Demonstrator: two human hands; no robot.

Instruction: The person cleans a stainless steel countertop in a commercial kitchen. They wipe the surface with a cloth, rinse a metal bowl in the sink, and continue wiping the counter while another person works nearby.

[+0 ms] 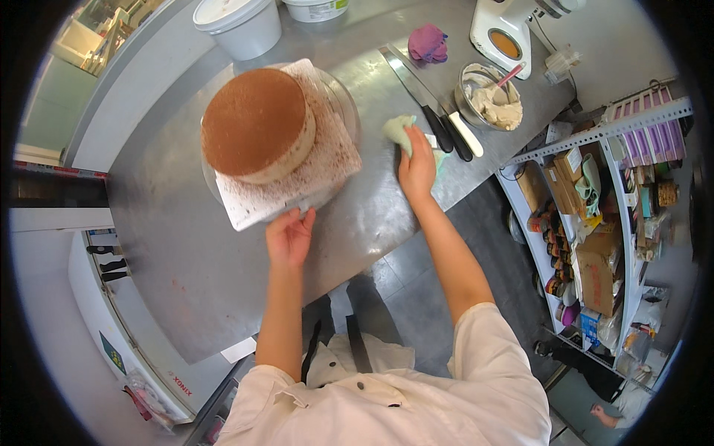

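A tall round cake (259,122) with a cocoa-dusted top sits on a pale square board (334,150) scattered with cocoa powder. Beneath the board, the rim of a round cake turntable (350,106) shows on its far right side. My left hand (290,237) is at the near edge, thumb and fingers on the turntable's rim; the exact contact is partly hidden. To the right, my right hand (418,167) rests on a light green cloth (399,132), its fingers closed over it. Just beyond that hand lie long knives (415,83) with black and white handles.
A metal bowl (474,114) of cream holds a pink-handled spatula (510,73). Behind stand a white stand mixer (502,42), a crumpled purple cloth (428,43) and a lidded white bucket (245,33). Loaded shelving (569,223) is at right; another person (625,401) stands beyond it.
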